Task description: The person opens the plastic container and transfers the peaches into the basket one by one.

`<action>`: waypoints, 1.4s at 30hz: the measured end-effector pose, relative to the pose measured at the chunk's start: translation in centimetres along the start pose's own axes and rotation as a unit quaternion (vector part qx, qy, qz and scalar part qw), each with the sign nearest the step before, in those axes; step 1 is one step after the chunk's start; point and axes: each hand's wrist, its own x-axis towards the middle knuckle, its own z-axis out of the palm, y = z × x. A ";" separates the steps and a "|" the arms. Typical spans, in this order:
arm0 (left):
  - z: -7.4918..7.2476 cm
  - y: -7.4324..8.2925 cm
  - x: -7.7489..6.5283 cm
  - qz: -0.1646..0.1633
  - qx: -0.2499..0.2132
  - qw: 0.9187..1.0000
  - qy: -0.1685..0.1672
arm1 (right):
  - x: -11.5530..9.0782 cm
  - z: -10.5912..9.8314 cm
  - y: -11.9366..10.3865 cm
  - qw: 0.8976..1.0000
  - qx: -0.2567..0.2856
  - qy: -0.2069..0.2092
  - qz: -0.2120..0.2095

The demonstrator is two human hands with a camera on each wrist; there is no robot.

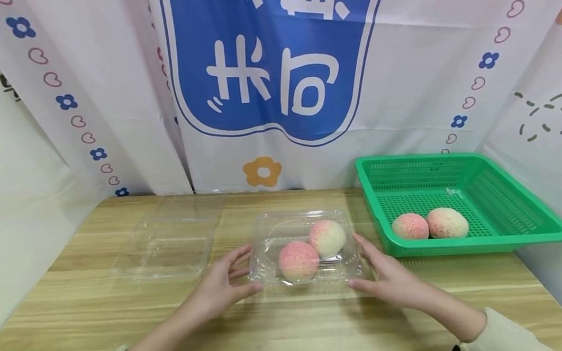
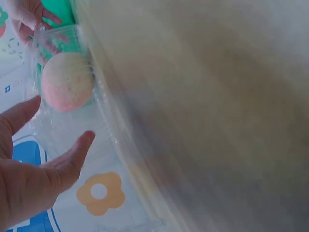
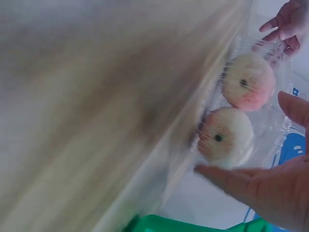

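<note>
Two pink-and-cream peaches (image 1: 299,262) (image 3: 249,81) sit inside a clear plastic box (image 1: 271,234) at the middle of the table. The left hand (image 1: 224,282) is at the box's left side, thumb and fingers spread apart, as the left wrist view also shows. At the opposite side is the right hand (image 1: 386,278), its thumb near the front corner and its fingers along the side. Both hands have extended, uncurled fingers at the box's edges. Whether the fingertips press on the plastic cannot be told. Glare hides how the lid sits.
Another clear plastic box (image 1: 170,245) lies unfolded on the left of the wooden table (image 1: 289,329). A green basket (image 1: 475,247) with two more peaches (image 1: 448,223) stands at the right. Behind the table hangs a printed white cloth (image 1: 309,163).
</note>
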 end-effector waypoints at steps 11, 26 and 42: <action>-1.4 -1.4 1.1 -0.004 -0.036 0.996 -0.077 | 2.4 0.5 -3.5 0.991 -0.064 0.020 -0.116; -2.5 -2.0 1.9 -0.042 -0.126 0.979 -0.156 | 6.7 3.7 -8.1 0.978 -0.075 -0.080 -0.175; -2.6 -2.3 2.3 -0.029 -0.168 0.966 -0.194 | 7.9 5.8 -8.1 0.961 -0.207 -0.059 -0.173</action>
